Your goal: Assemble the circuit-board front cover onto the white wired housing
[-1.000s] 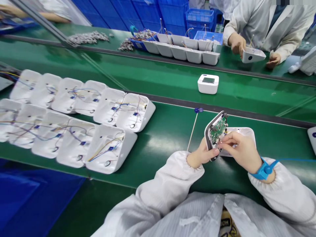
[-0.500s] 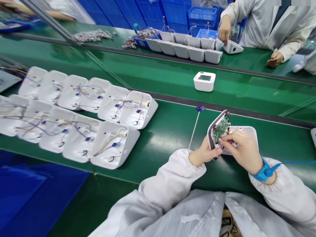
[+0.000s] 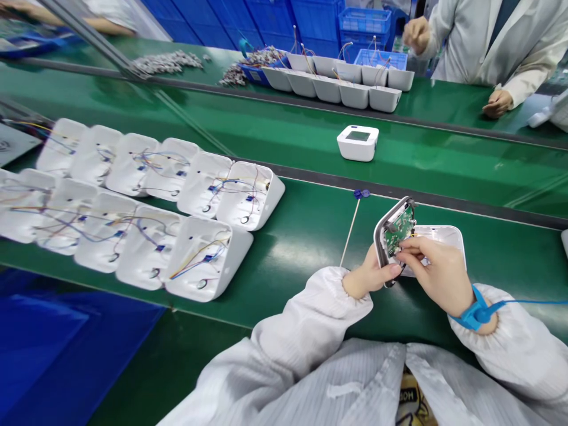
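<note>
Two rows of shells (image 3: 137,231) stand well left of the grip, open sides up, presumably so that the wires inside stay exposed and easy to reach. Nearer, just left of the grip, lies a stick (image 3: 350,229), blue tip pointing away, its near end by the left sleeve (image 3: 332,299). Beyond the grip, on the belt (image 3: 266,142), sits a unit (image 3: 358,145), screen up and probably clear of the work. The left hand (image 3: 371,273) clasps a panel (image 3: 380,245) by its near edge, thumb on the rim, holding it tilted on edge; that seems meant to turn its board (image 3: 398,228) toward the other hand. The right hand (image 3: 437,272) has thumb and forefinger pressed together at the board's lower part; whether something small is pinched there, I cannot tell. Just behind these fingers, partly hidden, rests an open shell (image 3: 448,238), perhaps kept close to pair with the panel. Right of the grip, a blue strap (image 3: 477,310) circles the wrist, its cord (image 3: 532,302) running off rightward, likely for grounding.
</note>
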